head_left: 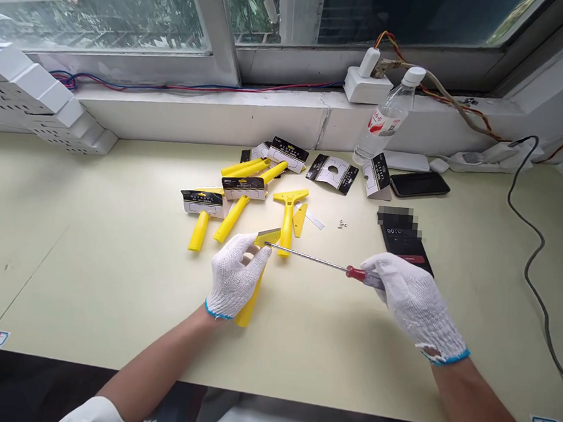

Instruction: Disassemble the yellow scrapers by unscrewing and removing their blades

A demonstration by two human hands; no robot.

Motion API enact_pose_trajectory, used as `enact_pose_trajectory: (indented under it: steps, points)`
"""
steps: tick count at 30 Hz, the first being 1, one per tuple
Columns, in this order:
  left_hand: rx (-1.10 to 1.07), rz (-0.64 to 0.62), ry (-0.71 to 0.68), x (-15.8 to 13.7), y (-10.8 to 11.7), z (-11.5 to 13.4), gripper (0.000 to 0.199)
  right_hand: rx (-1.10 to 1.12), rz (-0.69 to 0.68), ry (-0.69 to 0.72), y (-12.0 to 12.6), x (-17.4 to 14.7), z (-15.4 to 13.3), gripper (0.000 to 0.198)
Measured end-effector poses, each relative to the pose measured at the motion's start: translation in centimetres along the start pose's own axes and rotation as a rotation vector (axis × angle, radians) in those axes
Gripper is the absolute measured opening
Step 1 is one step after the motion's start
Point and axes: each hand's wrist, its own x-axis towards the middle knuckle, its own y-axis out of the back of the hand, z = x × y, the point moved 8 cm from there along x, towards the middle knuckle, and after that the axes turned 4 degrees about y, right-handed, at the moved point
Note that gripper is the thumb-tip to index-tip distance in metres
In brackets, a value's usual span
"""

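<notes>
In a white knit glove, my left hand [234, 275] is closed around a yellow scraper [249, 305], its head angled up and its handle hanging below my palm. My right hand [408, 302], gloved too, grips the red and clear handle of a screwdriver [316, 260]. The screwdriver's tip meets the scraper head by my left thumb. Just beyond lies a second yellow scraper body [287, 218], beside a loose yellow cover plate [299, 220] and a flat metal blade [316, 219]. Several tiny screws [342, 224] sit to their right.
Several yellow scrapers [232, 219] with black-and-white card sleeves [243, 188] lie to the left. Loose cards [332, 173], a water bottle [385, 118] and a dark phone [420, 184] stand or lie at the back. Another phone [403, 237] is near my right hand; a cable [535, 237] runs down the right.
</notes>
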Motion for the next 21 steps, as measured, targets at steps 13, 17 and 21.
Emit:
enact_pose_trajectory:
  steps: [13,17,21]
  points:
    - [0.043,-0.050,-0.048,-0.2,-0.5,0.5,0.012,0.443,0.105,0.098,0.4,0.3,-1.4,0.034]
    - [0.040,-0.049,-0.035,-0.1,-0.5,0.2,0.013,0.196,0.037,-0.036,0.3,1.0,0.0,0.051]
    - [0.037,-0.058,-0.026,-0.2,-0.7,-0.1,0.015,-0.061,0.029,0.091,1.6,1.0,-0.8,0.041]
